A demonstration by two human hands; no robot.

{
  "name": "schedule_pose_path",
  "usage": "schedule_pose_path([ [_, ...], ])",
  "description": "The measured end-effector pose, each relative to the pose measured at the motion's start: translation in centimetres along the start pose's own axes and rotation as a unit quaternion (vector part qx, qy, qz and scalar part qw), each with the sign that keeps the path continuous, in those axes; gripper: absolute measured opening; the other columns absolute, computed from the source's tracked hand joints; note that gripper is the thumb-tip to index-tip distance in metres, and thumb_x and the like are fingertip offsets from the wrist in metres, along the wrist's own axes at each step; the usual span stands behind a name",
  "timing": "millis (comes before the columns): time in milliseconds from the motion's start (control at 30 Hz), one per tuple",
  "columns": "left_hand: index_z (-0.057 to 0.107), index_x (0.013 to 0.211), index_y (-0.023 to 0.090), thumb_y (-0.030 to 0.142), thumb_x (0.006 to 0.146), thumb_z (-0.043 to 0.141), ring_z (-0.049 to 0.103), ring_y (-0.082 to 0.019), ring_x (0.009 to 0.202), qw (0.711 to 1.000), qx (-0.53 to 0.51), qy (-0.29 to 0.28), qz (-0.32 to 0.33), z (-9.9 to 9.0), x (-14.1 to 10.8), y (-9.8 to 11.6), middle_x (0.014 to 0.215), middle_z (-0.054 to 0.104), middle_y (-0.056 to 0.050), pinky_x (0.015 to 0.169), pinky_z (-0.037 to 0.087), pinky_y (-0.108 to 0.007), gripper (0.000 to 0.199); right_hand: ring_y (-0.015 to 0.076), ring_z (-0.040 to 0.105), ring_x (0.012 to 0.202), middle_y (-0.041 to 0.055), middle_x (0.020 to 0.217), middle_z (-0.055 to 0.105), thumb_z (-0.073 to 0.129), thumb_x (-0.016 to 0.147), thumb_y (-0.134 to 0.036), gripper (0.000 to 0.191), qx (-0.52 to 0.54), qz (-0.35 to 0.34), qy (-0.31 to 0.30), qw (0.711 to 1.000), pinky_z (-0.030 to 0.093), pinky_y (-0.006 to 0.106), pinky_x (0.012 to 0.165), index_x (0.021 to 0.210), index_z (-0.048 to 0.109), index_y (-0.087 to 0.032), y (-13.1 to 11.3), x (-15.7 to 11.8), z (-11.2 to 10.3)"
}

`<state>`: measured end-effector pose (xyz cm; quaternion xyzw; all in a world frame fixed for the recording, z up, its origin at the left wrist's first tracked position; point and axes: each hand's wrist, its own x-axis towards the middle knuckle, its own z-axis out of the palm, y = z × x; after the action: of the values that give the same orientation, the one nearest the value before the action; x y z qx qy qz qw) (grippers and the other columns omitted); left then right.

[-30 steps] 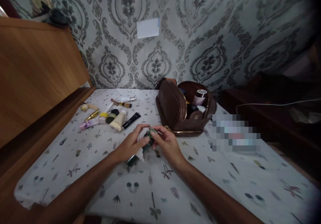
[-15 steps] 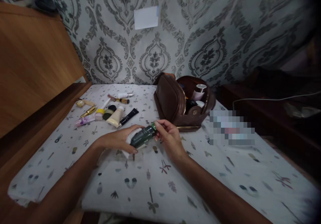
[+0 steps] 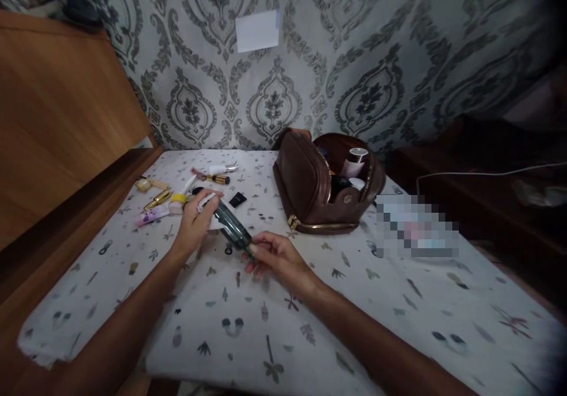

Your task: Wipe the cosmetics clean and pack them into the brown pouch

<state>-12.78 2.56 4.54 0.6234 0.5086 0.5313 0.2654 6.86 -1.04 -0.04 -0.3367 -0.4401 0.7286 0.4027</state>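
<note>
A dark green bottle (image 3: 233, 226) is tilted above the table, its green cap end low and to the right. My right hand (image 3: 280, 258) pinches it by that cap end. My left hand (image 3: 194, 221) is closed around a white tissue (image 3: 215, 223) pressed to the bottle's upper end. Just behind my left hand lie cosmetics, partly hidden by it: a black tube (image 3: 238, 199), a yellow-banded jar (image 3: 178, 200) and a purple-and-white tube (image 3: 151, 214).
An open brown leather cosmetic bag (image 3: 305, 189) stands at the back right, with a pink bottle (image 3: 354, 162) and other containers inside. A blurred-out item (image 3: 416, 227) lies right of it. Farther left are a gold tube (image 3: 158, 198) and a black-and-gold tube (image 3: 218, 179). Patterned cloth (image 3: 266, 325) covers the table.
The bottle has swung round, its cap end now pointing down toward me instead of up to the right. My left hand has moved up and away; my right hand has come lower and left.
</note>
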Motion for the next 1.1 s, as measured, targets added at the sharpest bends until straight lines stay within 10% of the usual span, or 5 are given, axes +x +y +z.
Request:
schedule_pose_path([
  [467, 0.066, 0.109, 0.019, 0.026, 0.097, 0.04, 0.052, -0.026, 0.125, 0.939, 0.236, 0.001, 0.249, 1.2, -1.8, -1.3, 0.114, 0.066, -0.01, 0.112, 0.031, -0.048, 0.03, 0.0083, 0.057, 0.047, 0.0006, 0.069, 0.069, 0.08, 0.068, -0.049, 0.04, 0.062, 0.022, -0.006, 0.998, 0.037, 0.019, 0.042, 0.075, 0.056, -0.018, -0.1, -0.7, 0.9],
  [600, 0.07, 0.103, 0.022, 0.03, 0.093, 0.047, 0.059, -0.028, 0.119, 0.917, 0.232, -0.117, 0.303, 2.3, -3.5, -0.7, 0.097, 0.073, -0.008, 0.117, 0.018, -0.056, 0.027, 0.0086, 0.055, 0.046, -0.0012, 0.063, 0.065, 0.08, 0.067, -0.046, 0.037, 0.084, 0.022, 0.012, 0.996, 0.035, 0.019, 0.042, 0.076, 0.058, -0.018, -0.1, -0.7, 1.0],
  [767, 0.071, 0.104, 0.024, 0.039, 0.088, 0.056, 0.059, -0.03, 0.118, 0.915, 0.196, -0.231, 0.266, 3.0, -4.2, -0.4, 0.101, 0.074, -0.009, 0.118, 0.014, -0.058, 0.026, 0.0085, 0.051, 0.045, -0.0054, 0.056, 0.058, 0.082, 0.064, -0.039, 0.032, 0.113, 0.014, 0.033, 0.993, 0.035, 0.019, 0.042, 0.075, 0.059, -0.019, 0.3, -0.5, 0.8],
  [933, 0.068, 0.101, 0.022, 0.034, 0.093, 0.048, 0.056, -0.027, 0.116, 0.945, 0.225, -0.061, 0.229, 1.1, -1.4, -1.4, 0.104, 0.07, -0.008, 0.113, 0.027, -0.054, 0.025, 0.0079, 0.053, 0.047, 0.0015, 0.067, 0.069, 0.082, 0.064, -0.046, 0.04, 0.097, 0.05, 0.008, 0.994, 0.035, 0.019, 0.044, 0.075, 0.055, -0.018, 0.1, -0.5, 0.9],
  [1100, 0.06, 0.113, 0.021, 0.05, 0.093, 0.048, 0.058, -0.022, 0.11, 0.996, -0.038, 0.053, -0.053, 2.1, -1.1, -1.7, 0.112, 0.064, -0.006, 0.097, 0.045, -0.036, 0.037, 0.0081, 0.055, 0.048, 0.0019, 0.07, 0.07, 0.081, 0.066, -0.048, 0.041, 0.084, 0.042, 0.001, 0.996, 0.035, 0.019, 0.045, 0.075, 0.054, -0.019, 0.3, -0.5, 0.9],
])
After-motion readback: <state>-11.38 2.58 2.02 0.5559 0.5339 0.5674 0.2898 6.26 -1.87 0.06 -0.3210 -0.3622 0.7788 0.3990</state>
